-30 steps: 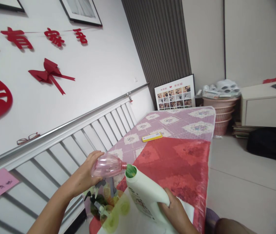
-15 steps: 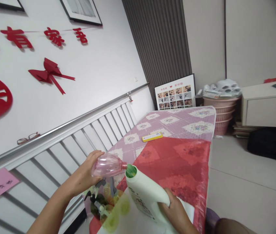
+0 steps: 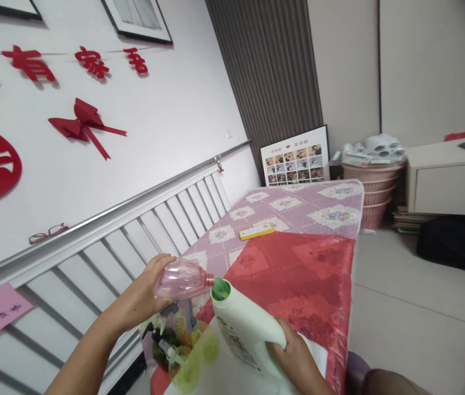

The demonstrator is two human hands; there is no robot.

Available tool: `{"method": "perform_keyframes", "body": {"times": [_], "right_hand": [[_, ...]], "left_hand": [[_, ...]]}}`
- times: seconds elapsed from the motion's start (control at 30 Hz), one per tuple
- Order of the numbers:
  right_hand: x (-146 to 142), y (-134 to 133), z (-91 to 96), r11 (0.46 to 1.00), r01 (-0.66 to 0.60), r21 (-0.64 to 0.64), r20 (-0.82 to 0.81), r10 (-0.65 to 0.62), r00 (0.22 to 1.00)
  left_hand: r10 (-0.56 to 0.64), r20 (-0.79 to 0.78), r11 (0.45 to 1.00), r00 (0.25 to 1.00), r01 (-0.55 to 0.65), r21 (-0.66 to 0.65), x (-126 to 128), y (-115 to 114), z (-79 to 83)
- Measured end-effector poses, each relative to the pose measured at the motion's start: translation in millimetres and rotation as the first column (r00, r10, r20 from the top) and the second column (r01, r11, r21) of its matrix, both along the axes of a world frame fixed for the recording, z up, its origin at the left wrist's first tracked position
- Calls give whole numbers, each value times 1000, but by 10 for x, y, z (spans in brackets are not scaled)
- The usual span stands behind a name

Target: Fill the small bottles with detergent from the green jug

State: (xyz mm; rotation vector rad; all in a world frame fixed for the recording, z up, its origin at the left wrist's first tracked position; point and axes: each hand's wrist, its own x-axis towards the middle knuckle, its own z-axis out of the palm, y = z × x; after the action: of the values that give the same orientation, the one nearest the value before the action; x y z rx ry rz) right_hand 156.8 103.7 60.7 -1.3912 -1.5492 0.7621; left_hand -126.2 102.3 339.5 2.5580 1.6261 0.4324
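Observation:
My left hand (image 3: 144,296) grips a small clear pink bottle (image 3: 181,279), held on its side with its open neck pointing right. My right hand (image 3: 296,356) holds a large white bottle with a green rim (image 3: 244,326), tilted so its mouth meets the pink bottle's neck. Both hover above the near end of a table under a red cloth (image 3: 298,280). Below the bottles lie spray-pump heads (image 3: 162,334) and yellow-green transparent pieces (image 3: 197,356).
A yellow flat box (image 3: 256,231) lies farther along the table on the purple patterned cloth (image 3: 318,206). A white slatted rail (image 3: 142,219) runs along the left wall. Pink stacked baskets (image 3: 374,192), a photo frame (image 3: 295,156) and a low cabinet (image 3: 450,175) stand beyond.

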Motion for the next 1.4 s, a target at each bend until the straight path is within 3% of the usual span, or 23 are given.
{"method": "perform_keyframes", "body": {"times": [1.4], "right_hand": [[3, 4, -46, 1000, 19, 24, -42, -18, 999]], "left_hand": [[-18, -70, 1000, 997, 19, 17, 64, 7, 82]]}}
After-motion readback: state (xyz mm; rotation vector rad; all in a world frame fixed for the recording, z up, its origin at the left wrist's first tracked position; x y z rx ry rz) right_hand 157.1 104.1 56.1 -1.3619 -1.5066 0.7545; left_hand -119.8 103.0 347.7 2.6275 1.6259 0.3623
